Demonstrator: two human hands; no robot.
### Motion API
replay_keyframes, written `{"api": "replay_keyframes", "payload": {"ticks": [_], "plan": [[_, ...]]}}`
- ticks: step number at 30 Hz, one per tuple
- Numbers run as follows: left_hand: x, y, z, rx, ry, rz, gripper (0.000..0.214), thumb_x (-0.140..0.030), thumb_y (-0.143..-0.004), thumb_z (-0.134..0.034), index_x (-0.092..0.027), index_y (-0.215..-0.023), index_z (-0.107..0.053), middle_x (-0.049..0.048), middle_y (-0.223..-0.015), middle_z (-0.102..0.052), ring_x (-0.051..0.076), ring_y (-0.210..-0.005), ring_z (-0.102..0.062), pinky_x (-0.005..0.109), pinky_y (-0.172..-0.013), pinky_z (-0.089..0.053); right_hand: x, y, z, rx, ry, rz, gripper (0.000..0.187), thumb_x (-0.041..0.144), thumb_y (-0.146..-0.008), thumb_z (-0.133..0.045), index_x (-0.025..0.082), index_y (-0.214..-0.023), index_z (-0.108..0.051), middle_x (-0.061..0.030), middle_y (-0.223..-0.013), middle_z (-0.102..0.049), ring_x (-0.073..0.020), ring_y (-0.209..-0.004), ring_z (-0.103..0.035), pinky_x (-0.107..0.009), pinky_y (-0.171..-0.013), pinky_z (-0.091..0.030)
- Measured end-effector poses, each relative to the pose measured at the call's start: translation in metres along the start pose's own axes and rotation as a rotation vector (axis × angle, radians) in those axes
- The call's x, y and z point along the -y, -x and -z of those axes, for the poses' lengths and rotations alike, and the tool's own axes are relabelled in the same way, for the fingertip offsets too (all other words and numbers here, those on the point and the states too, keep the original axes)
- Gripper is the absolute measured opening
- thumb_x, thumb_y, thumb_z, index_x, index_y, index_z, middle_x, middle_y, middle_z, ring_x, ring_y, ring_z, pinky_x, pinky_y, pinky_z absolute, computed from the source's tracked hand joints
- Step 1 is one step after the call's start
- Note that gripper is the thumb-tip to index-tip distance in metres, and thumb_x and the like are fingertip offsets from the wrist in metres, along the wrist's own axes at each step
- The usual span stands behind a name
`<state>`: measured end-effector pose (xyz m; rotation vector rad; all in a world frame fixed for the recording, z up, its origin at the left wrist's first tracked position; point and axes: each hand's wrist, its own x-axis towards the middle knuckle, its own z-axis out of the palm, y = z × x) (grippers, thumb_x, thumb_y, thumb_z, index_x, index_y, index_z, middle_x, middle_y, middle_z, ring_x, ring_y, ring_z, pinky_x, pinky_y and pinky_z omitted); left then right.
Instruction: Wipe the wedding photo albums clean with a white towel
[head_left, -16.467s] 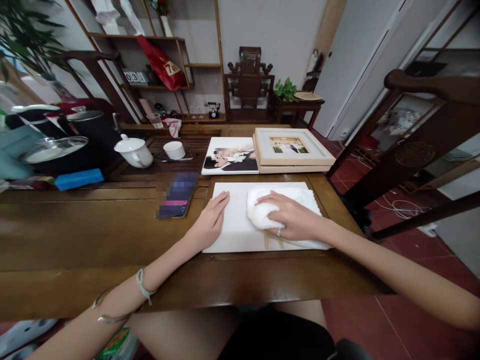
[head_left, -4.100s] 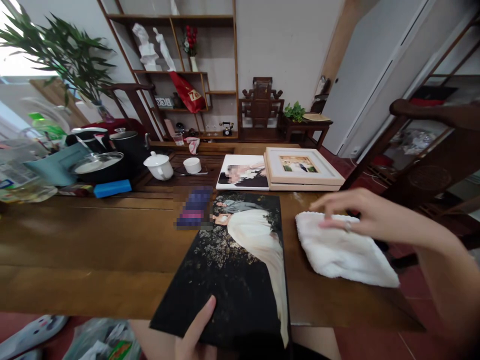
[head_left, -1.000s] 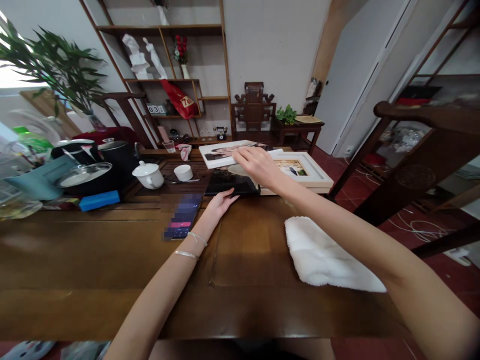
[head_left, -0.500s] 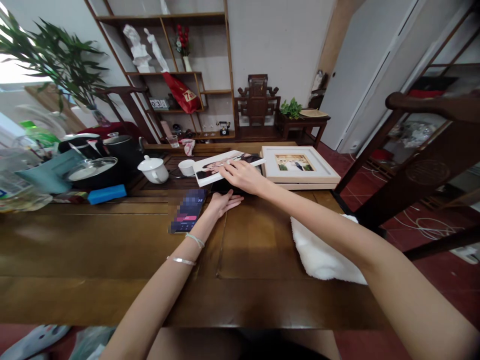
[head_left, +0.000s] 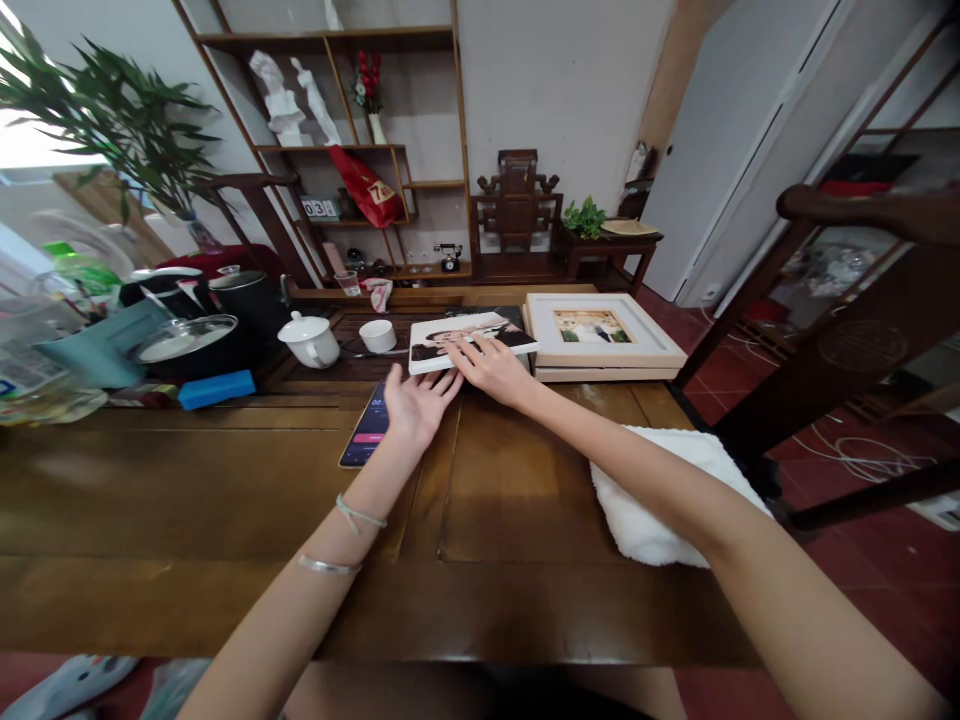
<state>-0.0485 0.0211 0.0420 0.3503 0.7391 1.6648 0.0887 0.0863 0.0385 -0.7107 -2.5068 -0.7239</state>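
Note:
A white-edged photo print (head_left: 450, 340) lies on top of a dark print at the far middle of the wooden table (head_left: 225, 500). My right hand (head_left: 495, 368) rests flat on the print's near edge, fingers spread. My left hand (head_left: 414, 405) is open beside it, fingertips touching the stack's front edge. A phone (head_left: 366, 435) lies just left of my left hand. A folded white cloth (head_left: 667, 490) sits under my right forearm. A framed photo (head_left: 596, 330) lies right of the prints.
A white teapot (head_left: 309, 340), a cup (head_left: 377, 335), black pots (head_left: 187, 335) and a blue block (head_left: 217, 388) crowd the table's left back. Dark wooden chairs (head_left: 862, 290) stand on the right. Shelves (head_left: 360, 150) and a plant (head_left: 97, 110) stand behind.
The white-edged print has come down flat onto the dark print, which is now almost covered. Both hands have drawn slightly back toward me along the stack's front edge.

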Motion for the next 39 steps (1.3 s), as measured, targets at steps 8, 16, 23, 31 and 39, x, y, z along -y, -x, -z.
{"api": "replay_keyframes", "payload": {"ticks": [8, 16, 23, 31, 39], "plan": [[-0.014, -0.032, -0.001, 0.041, -0.170, 0.082, 0.020, 0.003, -0.079, -0.051, -0.009, -0.090, -0.062, 0.0114, -0.086, -0.072, 0.020, -0.085, -0.070, 0.039, -0.089, -0.053, 0.003, -0.004, -0.009, 0.066, -0.013, -0.079, 0.038, 0.010, -0.095, -0.029, 0.010, -0.129, -0.047, -0.0201, -0.132, -0.051, -0.0306, -0.120, -0.049, -0.046, -0.091, -0.045], [-0.013, -0.059, 0.016, 0.097, -0.288, 0.118, 0.022, 0.007, -0.080, -0.047, -0.010, -0.086, -0.061, 0.0102, -0.082, -0.071, 0.021, -0.084, -0.071, 0.041, -0.087, -0.055, -0.004, -0.002, -0.007, 0.231, -0.175, -0.107, 0.043, 0.006, -0.092, -0.034, 0.012, -0.134, -0.041, -0.0199, -0.136, -0.047, -0.0265, -0.119, -0.050, -0.039, -0.084, -0.050], [-0.020, -0.066, 0.022, 0.093, -0.522, 0.119, 0.017, 0.004, -0.078, -0.055, -0.011, -0.080, -0.062, 0.0110, -0.079, -0.071, 0.019, -0.079, -0.070, 0.033, -0.079, -0.057, -0.056, 0.022, 0.002, 0.375, -0.290, -0.106, 0.048, 0.030, -0.084, -0.062, 0.010, -0.126, -0.053, -0.0184, -0.120, -0.061, -0.0285, -0.112, -0.055, -0.046, -0.098, -0.038], [-0.045, -0.070, 0.029, 0.048, -1.191, -0.097, 0.020, -0.019, -0.056, -0.082, -0.013, -0.065, -0.066, -0.0018, -0.045, -0.056, 0.017, -0.062, -0.061, 0.019, -0.054, -0.040, -0.087, 0.041, 0.012, 0.483, -0.431, -0.137, 0.041, 0.034, -0.090, -0.051, 0.017, -0.127, -0.056, -0.0120, -0.130, -0.057, -0.0270, -0.115, -0.055, -0.042, -0.096, -0.041], [-0.052, -0.079, 0.035, 0.292, -1.943, -0.335, 0.048, -0.058, -0.073, -0.057, -0.012, -0.083, -0.065, 0.0074, -0.071, -0.066, 0.021, -0.067, -0.059, 0.027, -0.060, -0.037, -0.093, 0.064, 0.037, 0.368, -0.519, -0.130, 0.040, 0.032, -0.095, -0.038, 0.012, -0.121, -0.061, -0.0114, -0.129, -0.058, -0.0246, -0.122, -0.051, -0.038, -0.102, -0.037]]}}
